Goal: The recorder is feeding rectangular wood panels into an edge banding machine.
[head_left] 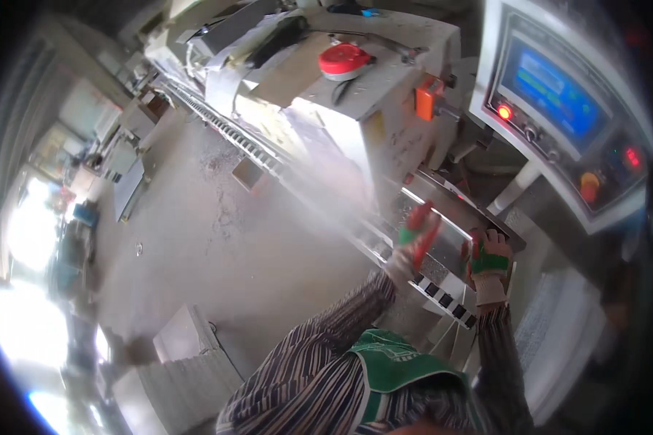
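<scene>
Both hands wear pale work gloves with green and red patches. My left hand [417, 238] is over the machine's feed edge, blurred by motion, its fingers stretched out and apart with nothing visible in them. To its right, my right hand [489, 259] has its fingers bent over the near end of a flat grey panel [448, 250]. A bright strip runs along the panel's far edge. The underside of the right hand's grip is hidden. Black pads line the roller track [442, 296] just below both hands.
A large pale machine [406, 43] stands ahead, with a red tape measure [343, 61] on top and an orange box [429, 98] on its side. At right hangs a control panel [559, 94] with a lit screen. Stacked boards [174, 391] stand lower left.
</scene>
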`<action>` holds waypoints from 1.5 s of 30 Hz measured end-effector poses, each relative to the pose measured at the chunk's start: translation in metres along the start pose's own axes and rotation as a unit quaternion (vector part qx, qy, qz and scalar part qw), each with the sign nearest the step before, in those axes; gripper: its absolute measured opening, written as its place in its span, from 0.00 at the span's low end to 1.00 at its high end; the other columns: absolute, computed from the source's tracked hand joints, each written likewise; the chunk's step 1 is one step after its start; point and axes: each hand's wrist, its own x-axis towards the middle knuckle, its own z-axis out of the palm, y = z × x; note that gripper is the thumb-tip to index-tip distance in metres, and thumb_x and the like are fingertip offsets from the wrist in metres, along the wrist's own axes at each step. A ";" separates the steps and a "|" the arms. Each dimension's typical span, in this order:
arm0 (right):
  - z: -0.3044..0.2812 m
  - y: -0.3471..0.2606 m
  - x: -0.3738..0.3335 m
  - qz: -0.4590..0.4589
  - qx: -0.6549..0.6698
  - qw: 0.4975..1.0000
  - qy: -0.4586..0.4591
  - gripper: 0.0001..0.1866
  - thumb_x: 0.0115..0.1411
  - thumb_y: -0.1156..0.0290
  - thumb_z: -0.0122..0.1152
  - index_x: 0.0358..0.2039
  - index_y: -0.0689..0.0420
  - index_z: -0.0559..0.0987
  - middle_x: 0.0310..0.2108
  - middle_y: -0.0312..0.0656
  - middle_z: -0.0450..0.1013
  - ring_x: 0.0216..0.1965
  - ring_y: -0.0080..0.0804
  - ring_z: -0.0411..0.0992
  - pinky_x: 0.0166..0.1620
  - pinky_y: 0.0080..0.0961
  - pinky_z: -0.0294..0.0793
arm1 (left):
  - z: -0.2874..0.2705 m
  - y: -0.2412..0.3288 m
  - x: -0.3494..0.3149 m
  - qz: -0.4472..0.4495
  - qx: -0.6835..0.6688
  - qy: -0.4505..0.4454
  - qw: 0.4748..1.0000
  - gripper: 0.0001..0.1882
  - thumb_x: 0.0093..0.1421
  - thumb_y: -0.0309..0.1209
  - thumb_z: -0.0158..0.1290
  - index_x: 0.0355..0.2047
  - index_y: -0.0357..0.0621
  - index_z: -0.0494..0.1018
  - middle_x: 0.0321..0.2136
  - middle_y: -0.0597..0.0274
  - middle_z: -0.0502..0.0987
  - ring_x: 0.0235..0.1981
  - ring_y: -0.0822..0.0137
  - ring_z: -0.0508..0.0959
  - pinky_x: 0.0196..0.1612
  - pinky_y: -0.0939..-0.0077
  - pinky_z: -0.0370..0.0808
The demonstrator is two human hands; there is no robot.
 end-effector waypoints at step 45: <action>0.179 0.141 -0.318 0.479 0.229 0.814 -0.235 0.51 0.55 0.34 0.61 0.73 0.47 0.59 0.57 0.56 0.75 0.58 0.58 0.74 0.60 0.45 0.73 | 0.031 0.005 -0.156 -0.267 0.145 -0.181 0.936 0.22 0.70 0.36 0.57 0.60 0.38 0.71 0.54 0.59 0.75 0.53 0.64 0.76 0.58 0.64 0.74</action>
